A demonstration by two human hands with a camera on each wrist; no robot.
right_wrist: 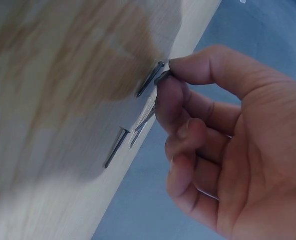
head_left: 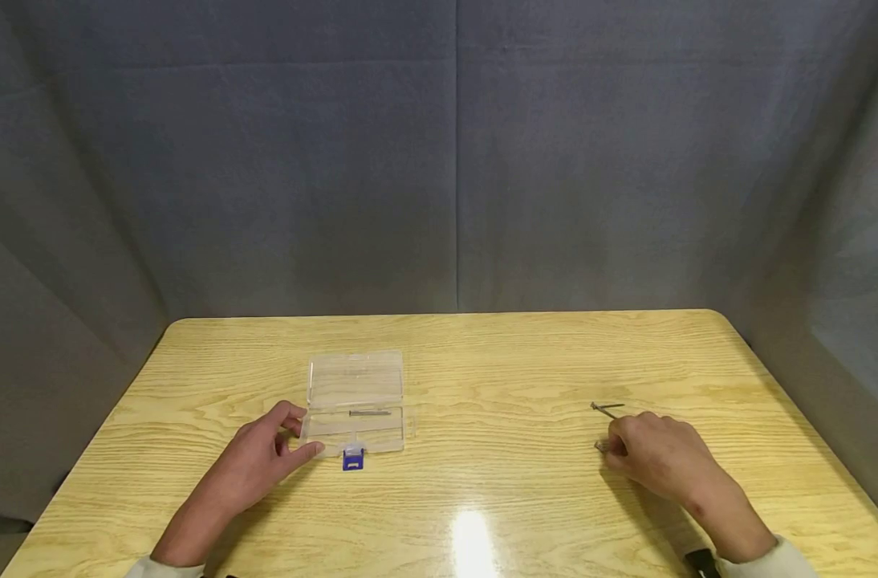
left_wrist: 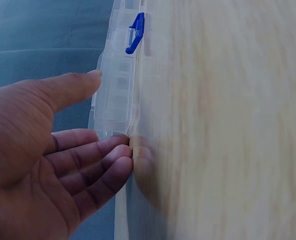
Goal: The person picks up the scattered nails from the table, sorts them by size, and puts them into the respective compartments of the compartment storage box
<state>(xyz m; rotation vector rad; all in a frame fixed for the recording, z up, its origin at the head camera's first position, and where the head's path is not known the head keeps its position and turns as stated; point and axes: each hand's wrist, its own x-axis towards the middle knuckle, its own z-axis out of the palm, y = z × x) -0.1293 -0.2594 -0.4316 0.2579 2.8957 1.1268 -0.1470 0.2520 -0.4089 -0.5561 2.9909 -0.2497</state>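
Note:
A clear plastic box (head_left: 355, 429) lies with its lid folded back, and a nail (head_left: 370, 413) rests inside it. My left hand (head_left: 254, 457) is at the box's left end, thumb near the front corner and loosely bent fingers at the end wall. On the right, my right hand (head_left: 659, 453) pinches a nail (right_wrist: 163, 76) between thumb and index finger; the fingers hide most of it. Just beneath that hand, several loose nails lie on the table, one nail (right_wrist: 117, 147) apart from a crossed group. The other right-hand fingers are curled, with nothing visible in them.
The wooden table (head_left: 468, 385) has a glossy light reflection near its front. A blue latch (head_left: 353, 459) sticks out from the front of the box. Grey cloth (head_left: 302, 160) hangs behind the table and at both sides.

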